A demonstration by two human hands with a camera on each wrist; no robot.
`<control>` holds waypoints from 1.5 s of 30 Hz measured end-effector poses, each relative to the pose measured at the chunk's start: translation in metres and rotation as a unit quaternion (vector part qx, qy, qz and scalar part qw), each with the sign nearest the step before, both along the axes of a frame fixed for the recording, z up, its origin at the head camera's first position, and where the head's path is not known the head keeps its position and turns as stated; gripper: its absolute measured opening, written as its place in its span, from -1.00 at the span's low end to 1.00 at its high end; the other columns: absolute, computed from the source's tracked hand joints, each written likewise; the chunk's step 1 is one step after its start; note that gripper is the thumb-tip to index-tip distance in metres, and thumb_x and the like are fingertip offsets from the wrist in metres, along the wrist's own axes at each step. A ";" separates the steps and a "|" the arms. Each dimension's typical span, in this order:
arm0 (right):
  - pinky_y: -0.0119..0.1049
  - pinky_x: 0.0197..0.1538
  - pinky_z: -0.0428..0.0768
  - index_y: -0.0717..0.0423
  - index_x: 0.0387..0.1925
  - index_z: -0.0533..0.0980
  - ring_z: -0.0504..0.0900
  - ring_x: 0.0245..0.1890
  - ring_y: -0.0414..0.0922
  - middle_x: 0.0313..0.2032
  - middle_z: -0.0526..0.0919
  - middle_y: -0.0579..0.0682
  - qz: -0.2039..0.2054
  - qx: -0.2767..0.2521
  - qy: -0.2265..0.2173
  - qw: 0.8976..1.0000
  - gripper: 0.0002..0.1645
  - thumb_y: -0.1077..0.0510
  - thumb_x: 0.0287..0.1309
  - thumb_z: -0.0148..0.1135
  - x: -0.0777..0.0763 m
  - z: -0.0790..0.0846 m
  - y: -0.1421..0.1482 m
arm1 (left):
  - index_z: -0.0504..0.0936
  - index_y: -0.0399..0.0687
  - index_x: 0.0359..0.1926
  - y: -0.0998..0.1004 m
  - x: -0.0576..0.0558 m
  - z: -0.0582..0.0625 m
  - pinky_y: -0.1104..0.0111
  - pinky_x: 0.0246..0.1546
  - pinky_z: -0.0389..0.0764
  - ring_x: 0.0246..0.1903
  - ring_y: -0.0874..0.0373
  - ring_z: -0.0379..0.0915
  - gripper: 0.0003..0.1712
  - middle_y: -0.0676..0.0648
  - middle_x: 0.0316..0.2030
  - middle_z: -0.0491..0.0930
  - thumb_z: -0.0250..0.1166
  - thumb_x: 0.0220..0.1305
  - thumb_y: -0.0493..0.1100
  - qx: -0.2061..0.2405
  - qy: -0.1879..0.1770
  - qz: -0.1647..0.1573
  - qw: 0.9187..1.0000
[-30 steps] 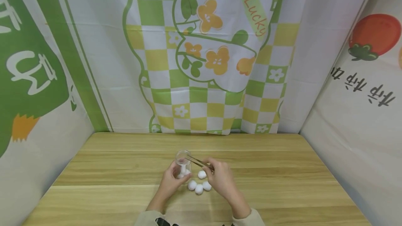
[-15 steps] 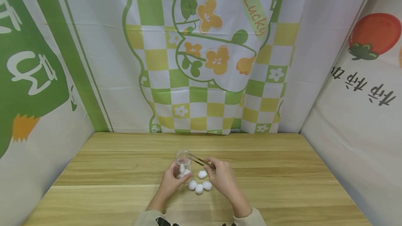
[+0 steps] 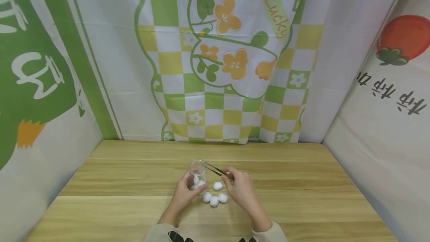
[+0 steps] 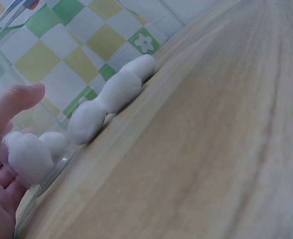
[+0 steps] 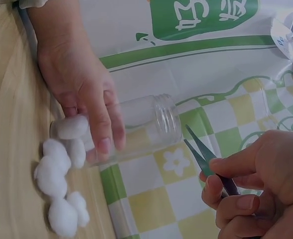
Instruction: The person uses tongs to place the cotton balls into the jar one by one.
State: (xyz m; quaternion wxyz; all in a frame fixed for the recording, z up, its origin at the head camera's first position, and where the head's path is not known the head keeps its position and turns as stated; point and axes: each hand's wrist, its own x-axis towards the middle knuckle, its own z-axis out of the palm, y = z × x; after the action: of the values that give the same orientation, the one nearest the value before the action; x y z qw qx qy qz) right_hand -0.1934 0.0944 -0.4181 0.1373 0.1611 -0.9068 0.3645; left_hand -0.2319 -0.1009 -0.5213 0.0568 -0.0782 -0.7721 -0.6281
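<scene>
On a counter (image 3: pixel 117 178), the left hand (image 3: pixel 184 190) grips a jar (image 5: pixel 141 122); the right hand (image 3: pixel 241 188), fingers (image 5: pixel 238 205) pinching tweezers (image 5: pixel 205 165), has shifted slightly right.

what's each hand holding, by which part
The left hand grips the jar around its lower part; the right hand pinches the tweezers behind their spread tips.

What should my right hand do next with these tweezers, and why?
Probably lower the tweezers to the lone white ball: their tips sit apart, holding nothing, near the open jar, which your left hand grips, while that ball and three more balls lie outside.
</scene>
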 end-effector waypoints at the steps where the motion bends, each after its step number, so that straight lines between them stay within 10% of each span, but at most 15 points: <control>1: -0.55 -0.61 0.31 0.22 -0.20 0.61 0.30 -0.67 -0.38 -0.61 0.64 0.02 0.001 0.000 0.004 1.000 -0.85 0.29 0.16 0.25 -0.001 -0.001 0.001 | 0.42 -0.12 0.22 0.000 0.000 0.000 -0.04 0.33 0.39 0.22 -0.21 0.45 -0.30 -0.29 0.19 0.53 0.47 0.04 -0.19 -0.001 -0.001 0.001 1.000; 6: -0.55 -0.59 0.33 0.23 -0.25 0.61 0.34 -0.65 -0.40 -0.62 0.63 0.02 0.012 -0.006 0.058 0.998 -0.88 0.27 0.16 0.25 -0.001 -0.006 0.007 | 0.41 -0.11 0.23 0.000 -0.001 0.001 -0.03 0.34 0.38 0.23 -0.19 0.45 -0.28 -0.28 0.21 0.52 0.47 0.02 -0.19 -0.002 -0.010 0.003 1.000; 14: -0.54 -0.60 0.31 0.21 -0.18 0.62 0.34 -0.64 -0.38 -0.57 0.67 0.03 -0.023 -0.008 -0.009 1.000 -0.83 0.29 0.16 0.25 -0.002 -0.009 0.016 | 0.43 -0.13 0.20 0.001 0.000 0.000 0.28 0.24 0.48 0.18 -0.09 0.50 -0.30 -0.25 0.14 0.58 0.48 0.00 -0.23 0.011 -0.016 0.003 1.000; 23: -0.56 -0.60 0.24 0.21 -0.27 0.62 0.26 -0.66 -0.39 -0.64 0.59 -0.02 -0.034 0.033 0.028 0.998 -0.86 0.32 0.07 0.31 -0.002 -0.017 0.022 | 0.47 -0.12 0.15 0.001 0.001 0.000 0.49 0.14 0.47 0.12 0.02 0.52 -0.34 -0.20 0.09 0.63 0.49 -0.01 -0.23 0.007 -0.020 0.010 1.000; 45: -0.62 -0.68 0.22 0.23 -0.23 0.60 0.24 -0.72 -0.42 -0.64 0.61 -0.03 -0.002 0.068 -0.004 0.998 -0.83 0.32 0.08 0.28 -0.002 -0.038 0.031 | 0.44 -0.15 0.19 0.001 0.001 0.001 0.06 0.25 0.49 0.18 -0.13 0.50 -0.31 -0.27 0.15 0.57 0.48 0.02 -0.20 -0.004 -0.003 0.002 1.000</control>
State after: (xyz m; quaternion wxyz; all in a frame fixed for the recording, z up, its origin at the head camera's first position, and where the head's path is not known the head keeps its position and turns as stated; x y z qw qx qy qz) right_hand -0.1953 0.1252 -0.4562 0.1235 0.1672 -0.9303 0.3023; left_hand -0.2308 -0.0996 -0.5204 0.0555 -0.0745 -0.7751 -0.6249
